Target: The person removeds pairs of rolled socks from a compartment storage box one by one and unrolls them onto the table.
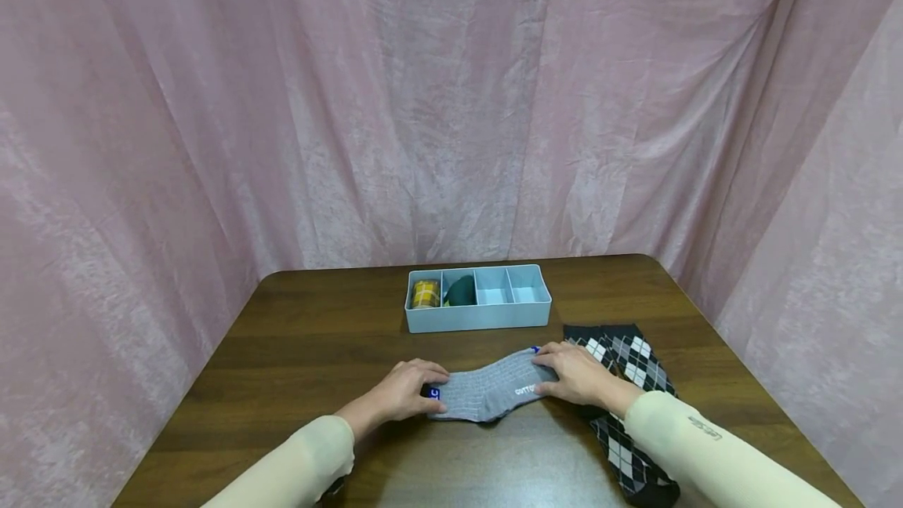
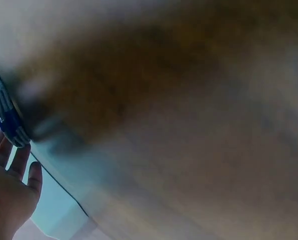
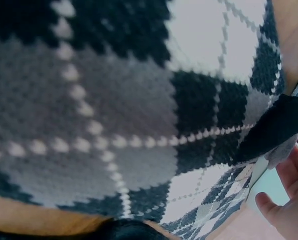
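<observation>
A ribbed grey sock (image 1: 487, 394) with white lettering lies crosswise on the table between both hands. Blue patches show at its two ends. My left hand (image 1: 402, 392) touches the left end, its fingers and thumb spread along the edge. In the left wrist view, fingertips of the left hand (image 2: 13, 185) meet the blue-marked edge of the sock (image 2: 6, 107). At the opposite end, my right hand (image 1: 577, 375) rests with fingers and thumb spread over the sock. Part of that end is hidden beneath it.
Black, grey and white argyle socks (image 1: 638, 359) lie under and around the right forearm, filling much of the right wrist view. Behind the grey sock stands a light blue divided box (image 1: 480, 320), holding a yellow checked roll (image 1: 426, 294) and a dark green item (image 1: 462, 291).
</observation>
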### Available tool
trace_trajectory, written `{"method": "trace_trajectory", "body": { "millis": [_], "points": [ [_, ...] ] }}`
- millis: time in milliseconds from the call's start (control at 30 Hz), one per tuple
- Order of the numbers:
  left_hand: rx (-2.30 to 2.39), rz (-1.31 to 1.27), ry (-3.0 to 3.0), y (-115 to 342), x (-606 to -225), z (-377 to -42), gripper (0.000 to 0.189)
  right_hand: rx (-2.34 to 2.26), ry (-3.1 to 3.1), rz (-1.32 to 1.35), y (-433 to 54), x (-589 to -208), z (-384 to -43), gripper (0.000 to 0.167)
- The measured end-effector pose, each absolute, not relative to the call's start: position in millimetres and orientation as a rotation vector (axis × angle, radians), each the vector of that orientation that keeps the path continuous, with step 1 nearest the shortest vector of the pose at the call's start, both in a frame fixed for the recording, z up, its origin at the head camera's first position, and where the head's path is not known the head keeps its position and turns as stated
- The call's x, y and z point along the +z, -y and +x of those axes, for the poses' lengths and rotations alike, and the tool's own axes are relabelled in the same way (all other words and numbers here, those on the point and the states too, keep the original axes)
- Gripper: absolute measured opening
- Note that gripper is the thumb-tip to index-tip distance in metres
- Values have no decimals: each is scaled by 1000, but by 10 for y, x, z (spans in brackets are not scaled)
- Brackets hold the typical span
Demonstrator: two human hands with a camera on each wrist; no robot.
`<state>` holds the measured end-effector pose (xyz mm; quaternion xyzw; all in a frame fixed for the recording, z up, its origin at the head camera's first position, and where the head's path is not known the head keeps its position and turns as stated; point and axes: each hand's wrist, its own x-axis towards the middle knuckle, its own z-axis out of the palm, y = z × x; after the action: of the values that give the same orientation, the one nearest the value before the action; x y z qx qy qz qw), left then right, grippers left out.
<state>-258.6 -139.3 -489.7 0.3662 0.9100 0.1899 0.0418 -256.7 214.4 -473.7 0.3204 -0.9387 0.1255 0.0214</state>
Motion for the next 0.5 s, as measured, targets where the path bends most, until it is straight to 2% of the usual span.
{"method": "trace_trajectory", "body": {
  "millis": [500],
  "points": [
    [505, 1082, -2871, 1422, -4862, -2773, 42, 323, 2928, 885, -2106, -4702, -2282, 44]
  ]
}}
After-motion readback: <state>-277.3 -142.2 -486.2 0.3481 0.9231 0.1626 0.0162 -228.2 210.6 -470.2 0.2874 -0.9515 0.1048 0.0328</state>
